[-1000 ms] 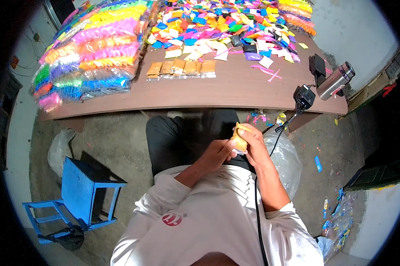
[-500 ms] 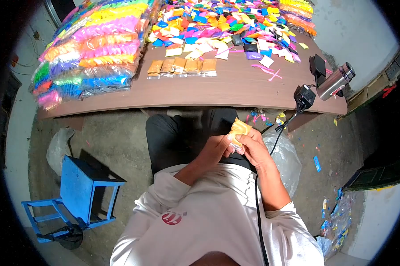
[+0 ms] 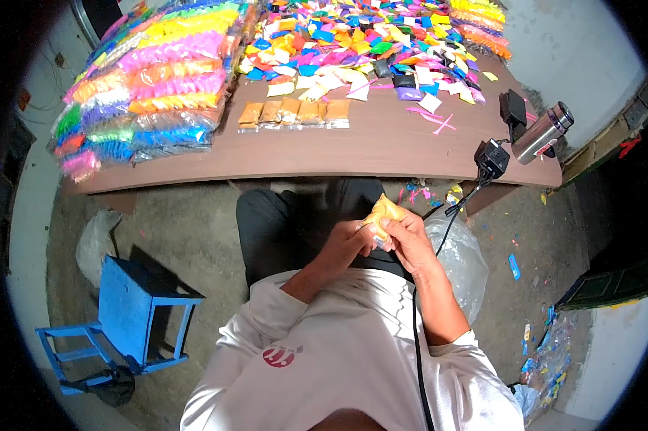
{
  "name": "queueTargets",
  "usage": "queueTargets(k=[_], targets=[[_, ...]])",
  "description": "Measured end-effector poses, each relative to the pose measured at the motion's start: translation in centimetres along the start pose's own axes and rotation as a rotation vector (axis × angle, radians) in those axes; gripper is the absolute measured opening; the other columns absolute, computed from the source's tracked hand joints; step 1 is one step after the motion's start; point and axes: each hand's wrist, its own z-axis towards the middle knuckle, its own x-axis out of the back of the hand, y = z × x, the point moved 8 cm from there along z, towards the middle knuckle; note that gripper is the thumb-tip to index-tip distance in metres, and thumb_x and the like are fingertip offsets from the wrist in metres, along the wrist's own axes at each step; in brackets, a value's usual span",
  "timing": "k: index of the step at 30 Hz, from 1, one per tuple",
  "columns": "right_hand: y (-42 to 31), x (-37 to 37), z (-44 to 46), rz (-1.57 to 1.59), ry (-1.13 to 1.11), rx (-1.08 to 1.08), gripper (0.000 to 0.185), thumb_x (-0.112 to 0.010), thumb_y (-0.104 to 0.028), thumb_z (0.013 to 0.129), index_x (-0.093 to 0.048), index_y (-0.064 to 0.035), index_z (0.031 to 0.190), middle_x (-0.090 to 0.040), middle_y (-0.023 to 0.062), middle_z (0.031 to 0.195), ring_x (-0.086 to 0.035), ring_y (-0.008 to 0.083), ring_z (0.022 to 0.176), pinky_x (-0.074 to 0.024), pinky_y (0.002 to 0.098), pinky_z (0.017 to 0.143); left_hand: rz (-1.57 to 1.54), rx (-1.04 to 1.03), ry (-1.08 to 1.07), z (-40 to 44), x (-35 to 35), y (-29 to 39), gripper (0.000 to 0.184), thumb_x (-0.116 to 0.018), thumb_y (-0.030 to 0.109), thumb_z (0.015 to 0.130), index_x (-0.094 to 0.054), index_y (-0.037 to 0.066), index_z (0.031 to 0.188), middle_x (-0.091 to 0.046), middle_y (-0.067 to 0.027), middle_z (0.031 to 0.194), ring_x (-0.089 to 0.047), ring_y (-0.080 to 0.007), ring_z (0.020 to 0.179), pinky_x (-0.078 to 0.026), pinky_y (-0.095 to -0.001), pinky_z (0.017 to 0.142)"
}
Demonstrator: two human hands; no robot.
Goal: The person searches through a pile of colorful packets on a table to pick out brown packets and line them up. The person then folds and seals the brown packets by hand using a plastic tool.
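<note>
Over my lap, both hands grip one small yellow-orange plastic packet (image 3: 385, 209) with a clear lower end. My left hand (image 3: 348, 243) pinches its lower left side. My right hand (image 3: 410, 238) holds the right side, thumb pressed across the front. On the table in front of me lies a row of several similar tan-orange packets (image 3: 289, 111) with clear ends. What fills the packets I cannot make out.
Colourful small packets (image 3: 352, 47) heap on the brown table (image 3: 302, 154), with stacked bagged packets (image 3: 173, 79) at left. A steel flask (image 3: 546, 133) and black adapter (image 3: 492, 158) stand right; its cable runs past my right arm. A blue chair (image 3: 126, 309) is at left.
The packet and both hands have shifted very slightly, and the packet looks a little more squeezed and tilted. Everything on the table stays put.
</note>
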Motion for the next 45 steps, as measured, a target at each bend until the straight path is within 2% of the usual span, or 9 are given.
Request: queueTargets(k=[11,15,17,19,23,26,30,39,45], targets=[[-0.4,0.2,0.3,-0.009,0.090,0.071,0.020,-0.063,-0.023,0.087,-0.058,-0.0035,0.089,-0.059,0.0010,0.072,-0.047,0.0051,0.051,-0.0382,0.0177,0.046,-0.066,0.023,-0.009,0.4,-0.3,-0.4,0.048,-0.046,0.042,0.092,-0.053,0.004,0.063,-0.055,-0.0044,0.066,-0.050,-0.0119,0.060,-0.040,-0.0255,0.057],[-1.4,1.3,1.5,-0.210,0.052,0.057,0.027,-0.060,-0.031,0.088,-0.060,-0.0037,0.085,-0.059,-0.0001,0.068,-0.049,0.0053,0.053,-0.0396,0.0186,0.048,-0.055,0.032,-0.021,0.8,-0.2,-1.1,0.048,-0.044,0.041,0.093,-0.054,0.004,0.063,-0.056,-0.0054,0.066,-0.052,-0.0125,0.061,-0.040,-0.0253,0.058],[-3.2,5.1,3.0,-0.402,0.279,0.093,0.031,-0.057,-0.032,0.090,-0.062,-0.0025,0.081,-0.058,0.0002,0.066,-0.050,0.0073,0.054,-0.0395,0.0212,0.049,-0.023,0.031,-0.019,1.6,0.0,-2.2,0.048,-0.043,0.041,0.093,-0.054,0.004,0.064,-0.056,-0.0057,0.065,-0.052,-0.0128,0.062,-0.041,-0.0251,0.058],[-8.3,8.8,4.5,-0.716,0.548,0.343,0.034,-0.056,-0.030,0.089,-0.062,0.0016,0.078,-0.058,0.0046,0.062,-0.054,0.0124,0.055,-0.0412,0.0279,0.050,0.101,-0.009,0.086,2.9,1.1,-2.9,0.049,-0.043,0.042,0.092,-0.054,0.004,0.061,-0.052,-0.0019,0.057,-0.047,-0.0117,0.053,-0.038,-0.0259,0.053],[-13.6,15.4,9.7,-1.142,0.867,0.456,0.031,-0.062,-0.028,0.079,-0.064,0.0026,0.076,-0.064,0.0205,0.073,-0.062,0.0338,0.065,-0.0475,0.0417,0.063,0.043,-0.006,0.095,5.5,2.2,-4.0,0.050,-0.043,0.042,0.092,-0.055,0.004,0.061,-0.052,-0.0028,0.055,-0.048,-0.0124,0.050,-0.039,-0.0268,0.052],[-14.2,16.8,13.3,-1.213,0.786,0.262,0.033,-0.065,-0.031,0.075,-0.066,0.0021,0.075,-0.065,0.0229,0.078,-0.062,0.0391,0.073,-0.0481,0.0440,0.068,0.056,-0.022,0.151,6.8,3.2,-2.5,0.052,-0.042,0.047,0.092,-0.055,0.003,0.066,-0.052,-0.0024,0.057,-0.048,-0.0097,0.049,-0.039,-0.0238,0.050],[-14.5,17.4,15.6,-1.341,0.794,0.117,0.034,-0.069,-0.032,0.072,-0.068,0.0015,0.078,-0.065,0.0232,0.083,-0.063,0.0382,0.085,-0.0487,0.0438,0.076,-0.017,0.014,0.167,8.9,4.4,-2.9,0.050,-0.043,0.047,0.092,-0.055,0.004,0.069,-0.054,-0.0029,0.059,-0.049,-0.0094,0.049,-0.040,-0.0235,0.048],[-14.5,19.8,18.0,-1.423,0.769,0.095,0.028,-0.066,-0.022,0.072,-0.066,0.0035,0.084,-0.063,0.0265,0.089,-0.061,0.0402,0.087,-0.0490,0.0449,0.075,-0.125,0.118,0.286,9.2,5.5,-5.4,0.048,-0.045,0.049,0.091,-0.050,0.006,0.069,-0.055,-0.0046,0.061,-0.049,-0.0105,0.049,-0.038,-0.0227,0.047],[-14.8,18.8,17.7,-1.443,0.726,0.173,0.030,-0.066,-0.022,0.072,-0.066,0.0037,0.088,-0.062,0.0273,0.090,-0.061,0.0404,0.087,-0.0493,0.0438,0.075,-0.118,0.034,0.301,9.4,5.9,-4.8,0.043,-0.045,0.044,0.092,-0.049,0.008,0.069,-0.053,-0.0033,0.059,-0.048,-0.0096,0.048,-0.038,-0.0223,0.047]])
